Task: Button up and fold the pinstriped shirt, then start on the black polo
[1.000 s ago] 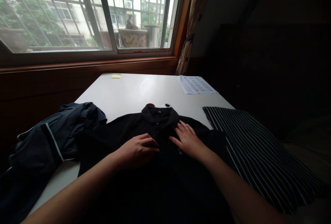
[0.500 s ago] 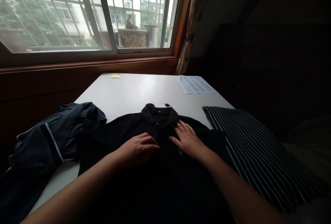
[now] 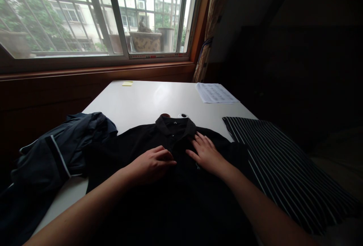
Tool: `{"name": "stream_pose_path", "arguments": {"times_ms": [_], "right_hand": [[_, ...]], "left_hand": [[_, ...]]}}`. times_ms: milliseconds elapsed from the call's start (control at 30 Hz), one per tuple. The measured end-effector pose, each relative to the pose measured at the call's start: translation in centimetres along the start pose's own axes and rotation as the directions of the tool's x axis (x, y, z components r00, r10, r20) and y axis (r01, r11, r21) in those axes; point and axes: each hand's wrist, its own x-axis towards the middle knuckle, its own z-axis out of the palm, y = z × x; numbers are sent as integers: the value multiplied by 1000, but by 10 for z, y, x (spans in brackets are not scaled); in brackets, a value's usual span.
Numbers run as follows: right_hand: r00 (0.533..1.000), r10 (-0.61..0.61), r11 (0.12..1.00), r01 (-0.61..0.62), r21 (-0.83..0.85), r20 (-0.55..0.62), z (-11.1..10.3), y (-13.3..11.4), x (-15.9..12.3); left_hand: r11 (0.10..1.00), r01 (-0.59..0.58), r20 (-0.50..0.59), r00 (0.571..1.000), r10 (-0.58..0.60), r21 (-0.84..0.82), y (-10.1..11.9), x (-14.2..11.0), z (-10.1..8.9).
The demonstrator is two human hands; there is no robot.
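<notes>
A black polo shirt (image 3: 176, 196) lies face up on the white table (image 3: 138, 102), its collar (image 3: 162, 125) toward the window. My left hand (image 3: 154, 164) rests over the shirt front beside the button placket, fingers curled together; whatever is under or between its fingertips is hidden. My right hand (image 3: 205, 153) lies flat on the chest just below the collar, fingers outstretched and holding nothing. A small light logo (image 3: 197, 166) shows by its thumb.
A crumpled dark blue garment (image 3: 85, 136) lies at the left, a striped dark cloth (image 3: 283, 155) at the right. Printed papers (image 3: 217, 94) and a yellow sticky note (image 3: 127, 83) sit at the far edge. Two small round objects, one brown (image 3: 165, 115) and one white (image 3: 183, 115), stand behind the collar.
My left hand's fingers shift slightly at the placket, flattening a little and then bending again. My right hand and the polo shirt stay in place.
</notes>
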Motion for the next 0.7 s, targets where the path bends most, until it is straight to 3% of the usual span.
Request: {"name": "stream_pose_path", "arguments": {"times_ms": [700], "right_hand": [[1000,-4,1000,4,2,-10,2,0,0]], "left_hand": [[999,12,19,1000,-13,49,-1,0,3]]}}
